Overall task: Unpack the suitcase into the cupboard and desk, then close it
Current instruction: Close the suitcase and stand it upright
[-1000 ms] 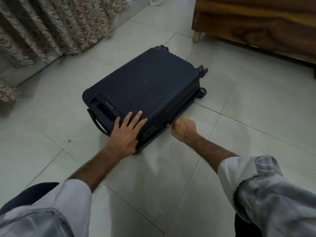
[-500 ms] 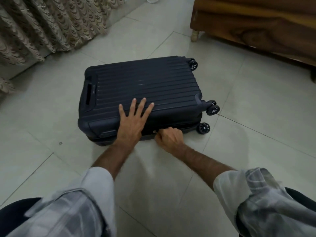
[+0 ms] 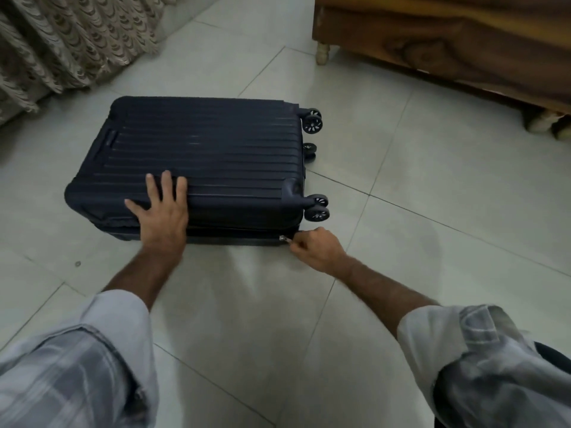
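Observation:
A dark navy hard-shell suitcase [image 3: 204, 156] lies flat and closed on the tiled floor, its wheels pointing right. My left hand [image 3: 162, 213] presses flat on the lid near the front edge, fingers straight and spread. My right hand [image 3: 318, 250] pinches the small metal zip pull [image 3: 283, 239] at the suitcase's front right corner, just below the near wheels [image 3: 317, 207]. The contents are hidden.
A patterned curtain [image 3: 71, 41] hangs at the upper left. A wooden piece of furniture on short legs [image 3: 448, 41] stands at the upper right. Pale floor tiles [image 3: 432, 180] surround the suitcase.
The suitcase has turned so its long side faces me. My right hand has slid along the front seam from the middle to the right corner by the wheels. My left hand stays on the lid.

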